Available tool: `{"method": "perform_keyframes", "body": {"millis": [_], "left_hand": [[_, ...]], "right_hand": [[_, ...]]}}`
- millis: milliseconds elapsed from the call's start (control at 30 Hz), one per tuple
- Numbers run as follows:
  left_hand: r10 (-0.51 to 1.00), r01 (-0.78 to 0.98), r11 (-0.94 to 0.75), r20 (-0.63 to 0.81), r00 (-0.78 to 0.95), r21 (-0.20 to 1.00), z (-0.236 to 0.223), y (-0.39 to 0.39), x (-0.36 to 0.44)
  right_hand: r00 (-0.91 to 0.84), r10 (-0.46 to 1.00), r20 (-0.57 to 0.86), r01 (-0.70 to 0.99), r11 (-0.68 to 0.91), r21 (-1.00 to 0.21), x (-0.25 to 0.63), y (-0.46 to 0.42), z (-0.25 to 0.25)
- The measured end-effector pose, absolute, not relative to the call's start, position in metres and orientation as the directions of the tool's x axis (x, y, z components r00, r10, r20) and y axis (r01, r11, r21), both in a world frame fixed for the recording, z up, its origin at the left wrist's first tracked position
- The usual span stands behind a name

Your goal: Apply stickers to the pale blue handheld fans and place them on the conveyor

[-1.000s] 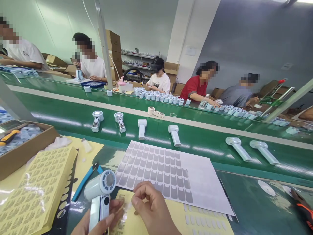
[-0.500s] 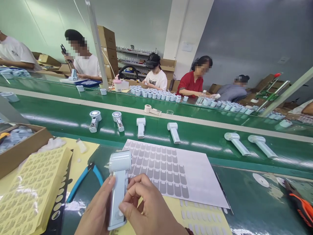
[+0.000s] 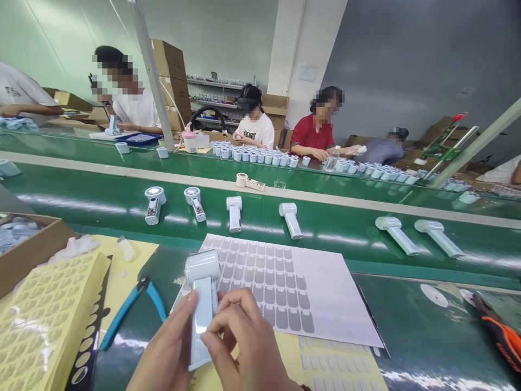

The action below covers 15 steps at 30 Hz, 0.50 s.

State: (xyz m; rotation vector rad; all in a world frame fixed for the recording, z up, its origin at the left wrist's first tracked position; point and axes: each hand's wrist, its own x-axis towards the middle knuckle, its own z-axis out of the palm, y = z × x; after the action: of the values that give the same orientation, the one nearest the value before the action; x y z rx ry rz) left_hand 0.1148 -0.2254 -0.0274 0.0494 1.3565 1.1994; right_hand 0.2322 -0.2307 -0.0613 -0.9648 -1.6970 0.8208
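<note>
A light-blue handheld fan [image 3: 202,309], with a round barrel head and a flat handle, is tilted slightly in front of me. My left hand [image 3: 169,342] is wrapped round the handle from the left, thumb along its edge. My right hand [image 3: 246,339] is at the handle's lower right, thumb and bent fingers drawn into a pinch against it. Whatever lies between those fingertips is too small or hidden to make out. Just behind the fan is a white sheet [image 3: 325,282] with rows of grey stickers [image 3: 280,296].
Blue-handled nippers [image 3: 122,315] and yellow sticker sheets [image 3: 36,320] lie at left beside a cardboard box [image 3: 40,244]. Orange-handled pliers [image 3: 499,334] are at right. Several similar fans [image 3: 291,220] rest on the green conveyor belt [image 3: 337,217]. Co-workers sit across it.
The fan's lower end has risen a little and the fan leans more to the right. My right hand stays pinched by the handle. The view has shifted slightly.
</note>
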Motion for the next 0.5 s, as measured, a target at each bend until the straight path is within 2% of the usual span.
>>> {"method": "perform_keyframes", "body": {"millis": [100, 167, 233, 300, 367, 500], "left_hand": [[0.746, -0.656, 0.464, -0.662, -0.074, 0.595, -0.021, -0.217, 0.113], [0.835, -0.597, 0.410, -0.547, -0.058, 0.690, -0.020, -0.204, 0.107], [0.897, -0.455, 0.328, -0.424, -0.124, 0.828, -0.017, -0.183, 0.098], [0.923, -0.312, 0.274, -0.340, -0.180, 0.909, -0.012, -0.154, 0.091], [0.938, -0.247, 0.229, -0.281, -0.204, 0.942, -0.010, -0.118, 0.088], [0.939, -0.172, 0.146, -0.192, -0.287, 0.974, -0.021, -0.045, 0.095]], "right_hand": [[-0.090, 0.900, 0.426, 0.144, 0.435, -0.889, 0.249, -0.227, -0.058], [-0.043, 0.926, 0.376, 0.292, 0.371, -0.882, 0.270, -0.217, -0.059], [-0.019, 0.956, 0.293, 0.564, 0.252, -0.786, 0.298, -0.206, -0.064], [0.033, 0.977, 0.209, 0.776, 0.107, -0.621, 0.326, -0.196, -0.072], [0.089, 0.983, 0.160, 0.853, 0.008, -0.521, 0.349, -0.191, -0.080], [0.121, 0.983, 0.136, 0.897, -0.050, -0.438, 0.367, -0.194, -0.095]]}}
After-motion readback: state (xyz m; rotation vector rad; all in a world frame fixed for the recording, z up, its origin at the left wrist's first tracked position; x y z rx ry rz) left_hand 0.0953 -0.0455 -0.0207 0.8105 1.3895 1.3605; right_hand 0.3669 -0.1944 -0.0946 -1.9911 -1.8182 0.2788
